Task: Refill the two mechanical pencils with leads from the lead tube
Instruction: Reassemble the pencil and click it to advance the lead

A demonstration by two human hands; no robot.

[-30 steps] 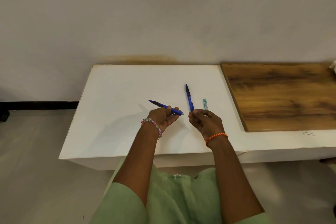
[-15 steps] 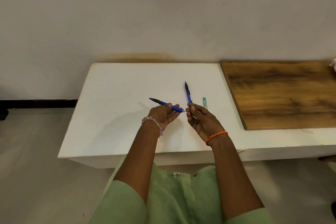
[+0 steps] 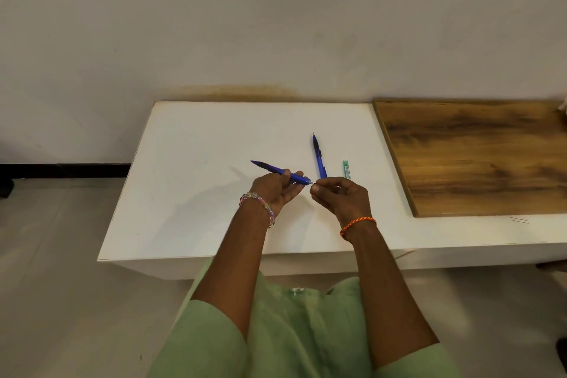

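My left hand [image 3: 276,189] grips a blue mechanical pencil [image 3: 277,170] above the white table, tip pointing left and away, cap end toward the right. My right hand [image 3: 340,198] pinches that pencil's pale cap end with thumb and forefinger. A second blue mechanical pencil [image 3: 318,156] lies on the table just beyond my right hand, tip pointing away. The small green lead tube [image 3: 346,169] lies to its right, parallel to it.
The white table [image 3: 190,193] runs along a wall. A dark wooden board [image 3: 478,156] covers its right part. A green garment on my lap fills the bottom of the view. Grey floor lies to the left.
My right hand moved left from near the lying pencil to the cap end of the held pencil. The left hand and its pencil stayed nearly still.
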